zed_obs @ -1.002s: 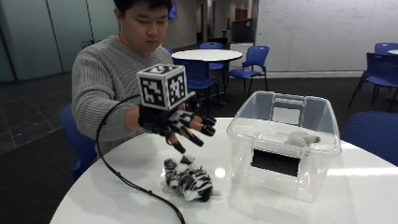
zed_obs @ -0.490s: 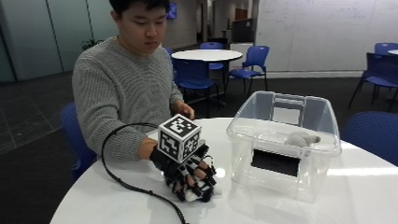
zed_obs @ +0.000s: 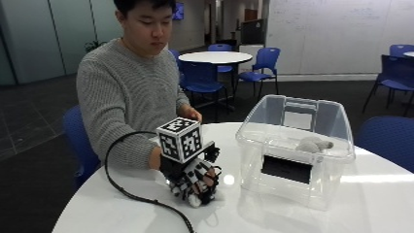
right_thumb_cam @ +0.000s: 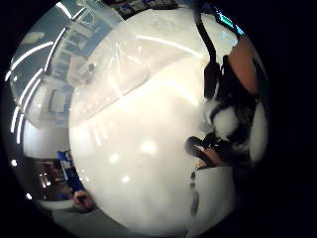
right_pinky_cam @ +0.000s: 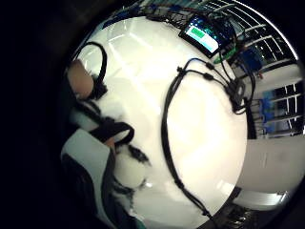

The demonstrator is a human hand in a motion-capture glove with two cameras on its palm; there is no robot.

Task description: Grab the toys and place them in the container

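Here the gloved right hand (zed_obs: 193, 180) lies fingers curled round one black-and-white plush toy (right_pinky_cam: 127, 168) on the white table (zed_obs: 362, 213), near its front edge | bare tabletop between hand and one clear container (zed_obs: 294, 150) | only the outside view shows one grey toy (zed_obs: 313, 143) inside.

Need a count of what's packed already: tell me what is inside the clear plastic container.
Inside the clear plastic container, one grey plush toy lies near the far wall. A black label on the front wall hides part of the floor, so anything behind it cannot be seen.
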